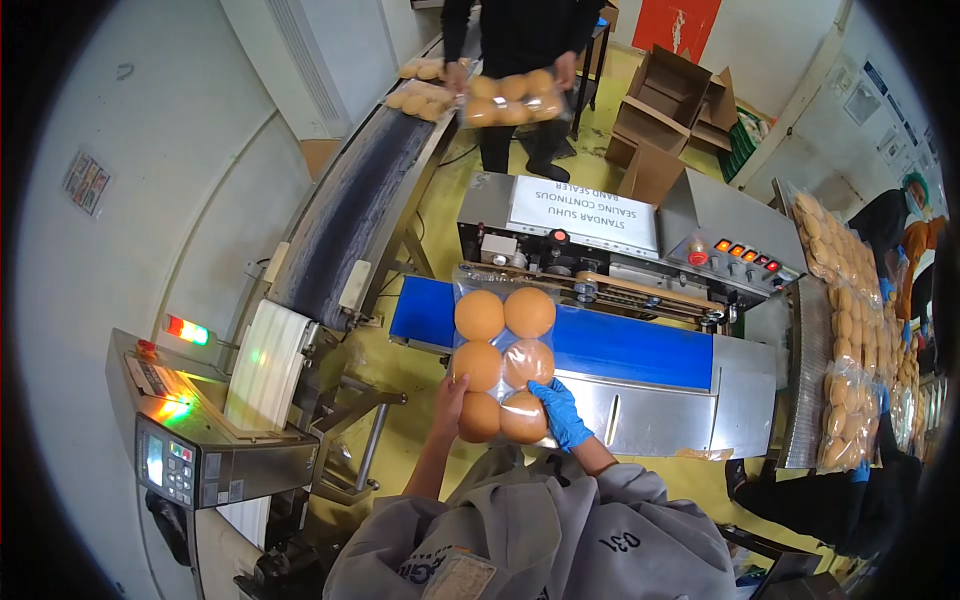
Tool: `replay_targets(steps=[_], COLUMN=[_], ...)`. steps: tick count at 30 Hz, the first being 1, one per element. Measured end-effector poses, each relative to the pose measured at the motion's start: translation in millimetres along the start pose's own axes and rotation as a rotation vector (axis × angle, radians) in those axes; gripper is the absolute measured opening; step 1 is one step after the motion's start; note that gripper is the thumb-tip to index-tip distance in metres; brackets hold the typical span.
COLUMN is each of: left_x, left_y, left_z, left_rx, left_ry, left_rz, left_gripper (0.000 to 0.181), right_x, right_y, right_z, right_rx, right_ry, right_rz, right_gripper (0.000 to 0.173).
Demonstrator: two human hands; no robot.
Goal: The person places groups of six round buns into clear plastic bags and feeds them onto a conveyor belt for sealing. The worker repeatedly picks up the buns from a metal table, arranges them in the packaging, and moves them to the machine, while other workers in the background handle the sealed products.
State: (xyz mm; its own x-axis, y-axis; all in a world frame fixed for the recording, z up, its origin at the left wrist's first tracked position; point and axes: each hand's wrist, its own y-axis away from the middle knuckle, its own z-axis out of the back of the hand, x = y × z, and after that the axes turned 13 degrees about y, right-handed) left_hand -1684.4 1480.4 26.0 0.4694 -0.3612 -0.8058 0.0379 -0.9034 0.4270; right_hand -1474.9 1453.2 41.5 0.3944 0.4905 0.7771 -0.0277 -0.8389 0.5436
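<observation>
A clear plastic bag of several round buns [504,360] is held between my two hands, its far end at the band sealer's edge. My bare left hand [451,405] grips its left side near the close end. On the right side, my right hand [561,414], in a blue glove, holds the bag with the fingers against it. Under and beside the bag runs the sealer's blue conveyor belt [637,349]. Beyond it stands the metal band sealer [585,225], with lit orange displays and a red button.
Left are a dark curved conveyor [360,210] and a machine with a screen [165,457]. A person [525,45] across holds another bag of buns [514,99]. Bagged buns [847,412] lie at right beside other people. Cardboard boxes [652,112] stand behind the sealer.
</observation>
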Motion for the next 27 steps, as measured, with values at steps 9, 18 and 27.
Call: replay_targets(steps=[9,18,27], left_x=[-33.7,-52.8,-59.8], left_y=[37.1,226.7,299.2], left_z=[71.9,187.8,346.8], left_rx=[0.074,-0.416,-0.957], left_ry=[-0.153,0.448,0.690], left_rz=[0.109,0.074,-0.333], left_gripper=[0.047,0.032,0.026], right_x=[-58.9,-48.1,-34.3], right_y=[-2.5,33.5,38.4], right_z=[-35.8,-109.9,-105.8], right_rx=[0.082,0.747,0.619], right_ry=[0.246,0.664,0.635], right_rz=[0.042,-0.210,-0.179], right_gripper=[0.027,0.026,0.015])
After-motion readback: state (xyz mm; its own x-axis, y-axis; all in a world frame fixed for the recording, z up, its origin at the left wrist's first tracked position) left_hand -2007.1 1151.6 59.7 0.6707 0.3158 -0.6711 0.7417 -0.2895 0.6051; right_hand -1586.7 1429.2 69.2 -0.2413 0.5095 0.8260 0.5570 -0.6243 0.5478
